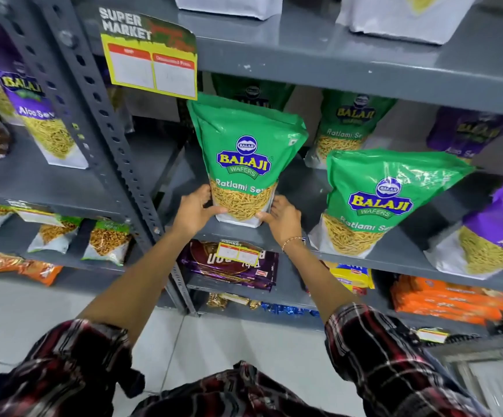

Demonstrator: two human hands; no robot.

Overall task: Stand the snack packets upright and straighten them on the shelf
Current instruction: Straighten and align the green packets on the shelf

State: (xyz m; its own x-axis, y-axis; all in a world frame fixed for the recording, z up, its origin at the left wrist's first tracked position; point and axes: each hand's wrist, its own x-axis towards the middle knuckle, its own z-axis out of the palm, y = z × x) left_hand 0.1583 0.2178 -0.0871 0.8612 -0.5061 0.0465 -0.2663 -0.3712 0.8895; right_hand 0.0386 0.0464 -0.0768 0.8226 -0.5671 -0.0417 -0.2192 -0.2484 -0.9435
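A green Balaji Ratlami Sev packet (pixel 244 155) stands upright at the front edge of the grey metal shelf (pixel 394 257). My left hand (pixel 194 210) grips its lower left side and my right hand (pixel 283 218) grips its lower right side. A second green packet (pixel 379 203) stands to the right, leaning slightly. Two more green packets (pixel 351 124) stand behind, further back on the shelf. A purple Aloo Sev packet (pixel 497 233) stands at the far right edge, with another purple packet (pixel 466 130) behind it.
A yellow price tag (pixel 151 67) hangs from the shelf above. A perforated upright post (pixel 109 124) divides the racks. Left rack holds a purple packet (pixel 36 115) and small packets (pixel 106 242). Biscuit packs (pixel 232 266) and orange packs (pixel 442 299) fill lower shelves.
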